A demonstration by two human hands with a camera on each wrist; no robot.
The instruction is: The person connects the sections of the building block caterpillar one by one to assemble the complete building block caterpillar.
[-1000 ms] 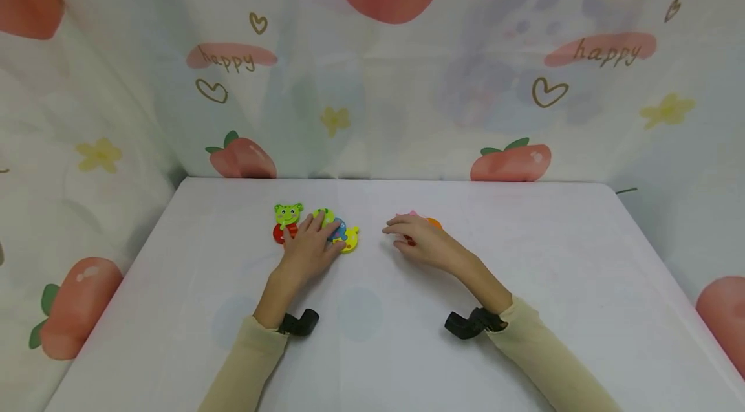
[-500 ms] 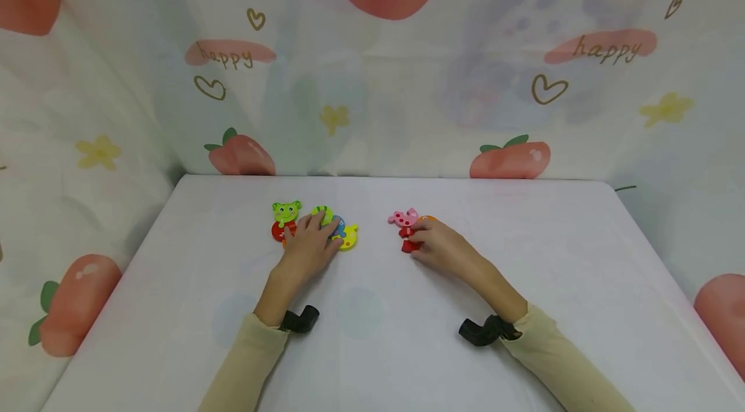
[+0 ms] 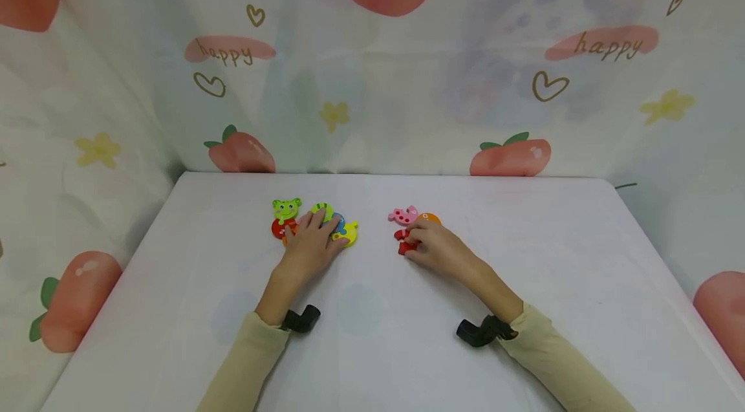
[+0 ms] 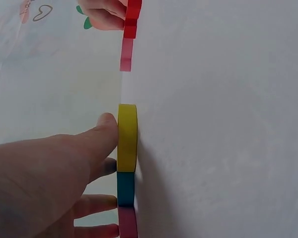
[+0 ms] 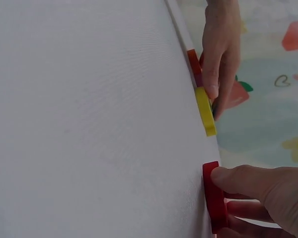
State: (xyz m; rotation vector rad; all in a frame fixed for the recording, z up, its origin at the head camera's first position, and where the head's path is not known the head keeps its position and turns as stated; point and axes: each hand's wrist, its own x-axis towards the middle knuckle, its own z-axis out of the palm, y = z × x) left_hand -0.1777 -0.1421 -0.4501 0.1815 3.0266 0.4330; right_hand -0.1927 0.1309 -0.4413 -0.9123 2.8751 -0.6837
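Note:
My left hand (image 3: pixel 305 249) rests with spread fingers on a row of flat, colourful puzzle pieces. A green smiling animal head (image 3: pixel 286 210) and a red piece (image 3: pixel 277 229) lie at its left; light green (image 3: pixel 321 210), blue (image 3: pixel 339 223) and yellow (image 3: pixel 352 233) pieces show beyond and right of the fingers. My right hand (image 3: pixel 440 249) pinches a red piece (image 3: pixel 403 248) on the tabletop, partly covered by the fingers. In the right wrist view the thumb presses that red piece's (image 5: pixel 214 201) edge. Beside it lie a pink spotted piece (image 3: pixel 403 215) and an orange piece (image 3: pixel 430 217).
The white table (image 3: pixel 372 347) has its far edge close behind the pieces. A printed curtain (image 3: pixel 396 95) hangs behind it and at both sides. Each wrist carries a black camera mount (image 3: pixel 302 319).
My right hand has drawn back to the right, uncovering the pink piece, then shifted slightly left with the red piece, which has slid a little toward me. My left hand stays put.

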